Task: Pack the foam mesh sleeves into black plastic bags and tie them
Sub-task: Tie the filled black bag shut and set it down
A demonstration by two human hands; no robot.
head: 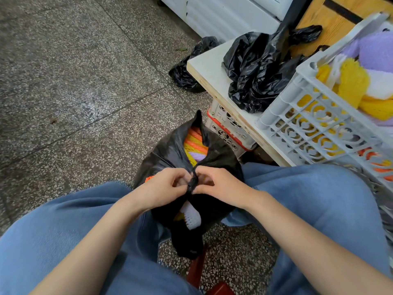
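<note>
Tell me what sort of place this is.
Probably a small packing workroom or storeroom: a speckled grey terrazzo floor, a grey plastic lattice crate of yellow and purple foam mesh sleeves, and crumpled black plastic bags piled on a white board.

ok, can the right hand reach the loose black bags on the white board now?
Probably, once freed: right hand and left hand both pinch the twisted handles of the filled bag. The way to the loose black bags looks open, left of the grey crate.
</note>
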